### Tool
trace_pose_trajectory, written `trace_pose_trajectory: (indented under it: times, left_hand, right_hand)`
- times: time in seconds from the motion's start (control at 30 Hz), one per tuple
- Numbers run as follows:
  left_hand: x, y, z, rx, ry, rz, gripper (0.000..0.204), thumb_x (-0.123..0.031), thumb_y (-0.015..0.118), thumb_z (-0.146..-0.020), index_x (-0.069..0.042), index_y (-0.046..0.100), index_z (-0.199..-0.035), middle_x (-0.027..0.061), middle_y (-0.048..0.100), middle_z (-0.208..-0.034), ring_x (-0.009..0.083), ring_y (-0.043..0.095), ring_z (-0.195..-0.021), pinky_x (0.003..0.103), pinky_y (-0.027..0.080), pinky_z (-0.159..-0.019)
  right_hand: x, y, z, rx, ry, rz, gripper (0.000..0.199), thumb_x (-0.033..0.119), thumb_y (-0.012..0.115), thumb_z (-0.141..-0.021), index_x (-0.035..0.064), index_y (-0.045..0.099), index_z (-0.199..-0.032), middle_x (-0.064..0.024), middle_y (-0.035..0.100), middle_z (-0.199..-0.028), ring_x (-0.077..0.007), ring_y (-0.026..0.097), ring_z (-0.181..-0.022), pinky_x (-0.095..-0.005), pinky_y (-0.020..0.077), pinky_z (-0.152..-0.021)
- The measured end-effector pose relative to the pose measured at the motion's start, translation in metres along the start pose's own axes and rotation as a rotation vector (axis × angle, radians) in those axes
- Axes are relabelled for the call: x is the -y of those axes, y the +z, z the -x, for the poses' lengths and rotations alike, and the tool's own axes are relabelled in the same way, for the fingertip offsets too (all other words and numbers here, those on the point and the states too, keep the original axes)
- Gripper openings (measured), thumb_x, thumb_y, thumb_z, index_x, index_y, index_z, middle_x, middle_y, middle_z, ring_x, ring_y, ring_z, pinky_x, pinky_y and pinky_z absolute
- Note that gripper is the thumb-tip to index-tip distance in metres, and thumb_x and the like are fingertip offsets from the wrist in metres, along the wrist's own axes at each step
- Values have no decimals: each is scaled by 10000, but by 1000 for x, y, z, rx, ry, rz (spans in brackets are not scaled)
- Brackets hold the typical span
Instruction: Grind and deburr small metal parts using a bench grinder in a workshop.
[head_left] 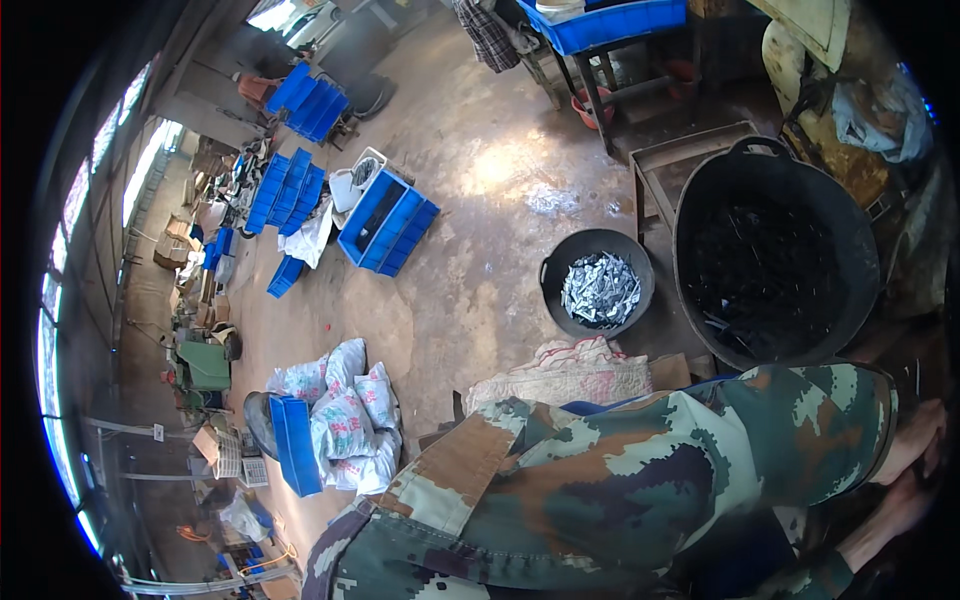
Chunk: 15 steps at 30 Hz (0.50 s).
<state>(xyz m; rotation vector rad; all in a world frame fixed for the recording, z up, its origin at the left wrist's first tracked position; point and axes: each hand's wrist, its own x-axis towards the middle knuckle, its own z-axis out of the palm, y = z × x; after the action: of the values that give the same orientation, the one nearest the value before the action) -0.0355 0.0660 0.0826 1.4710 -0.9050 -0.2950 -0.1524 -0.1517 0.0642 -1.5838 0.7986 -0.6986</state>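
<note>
My left arm, in a camouflage sleeve (pixel 640 470), stretches across the lower part of the view to the right. At the dim right rim is my left hand (pixel 912 442), close above my right hand (pixel 893 515). Both hands' fingers fade into the dark edge, so what they hold, if anything, is hidden. Beyond the left sleeve stands a large black tub (pixel 690 265) with dark thin pieces inside. To its left, a smaller black basin (pixel 553 312) holds a heap of small silvery metal pieces (pixel 602 288).
A folded pale woven sack (pixel 560 377) lies beside my sleeve. Stuffed white sacks (pixel 345 425) and a blue bin (pixel 293 445) stand on the floor at left. Farther off are blue parts bins (pixel 390 222) and a table bearing a blue tray (pixel 625 28).
</note>
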Motion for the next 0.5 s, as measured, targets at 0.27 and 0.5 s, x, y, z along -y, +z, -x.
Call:
trace_pose_trajectory:
  times: [0.27,0.5]
  left_hand:
    - [-9,-13,11,30,-1,10,199,-199,668,-730,-8,711,-763,182,663,-722,352,677,-732,446,556,-704]
    - [-10,-1,9,82,-1,-7,201,-202,669,-729,-11,714,-768,176,663,-719,346,678,-729,442,557,-702]
  right_hand:
    - [10,-30,24,129,41,-45,244,185,571,-989,-29,598,-1103,-82,632,-904,-93,542,-618,-206,449,-596]
    - [43,20,87,169,9,-44,230,197,559,-1006,34,554,-843,-5,436,-561,-43,297,-371,-187,241,-388]
